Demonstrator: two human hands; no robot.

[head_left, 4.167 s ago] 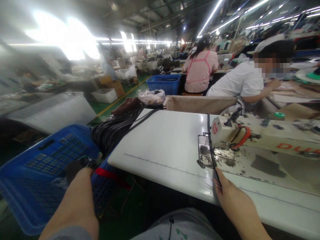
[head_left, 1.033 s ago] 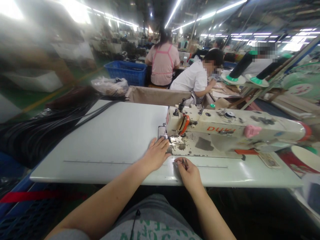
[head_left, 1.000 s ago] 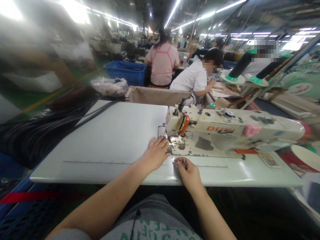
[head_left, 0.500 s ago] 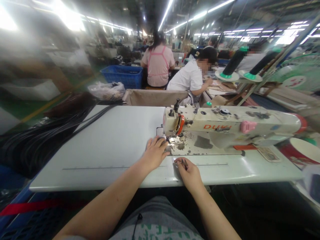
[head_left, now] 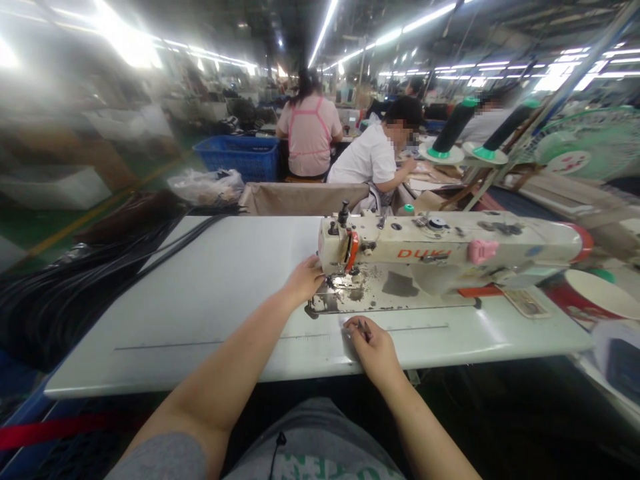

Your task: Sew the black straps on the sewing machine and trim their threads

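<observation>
My left hand (head_left: 303,281) reaches to the needle end of a white sewing machine (head_left: 420,248). Its fingers are stretched out, and the fingertips go partly out of sight beside the machine head. No object shows in that hand. Just in front of the machine's metal bed, my right hand (head_left: 374,345) rests low over the table edge. Its fingers are closed round small thread snips (head_left: 365,327), whose dark pointed tips stick up between thumb and fingers.
The white sewing table (head_left: 215,293) has a ruler line along its front. Long black strips (head_left: 55,293) hang over its left side. A fabric-lined bin (head_left: 305,198) stands behind it, and thread cones (head_left: 453,130) rise at the right. Two people sit working further back.
My left hand has moved from the bed beside the needle further back, toward the far side of the machine head. The right hand keeps its place with the snips. The view has shifted slightly.
</observation>
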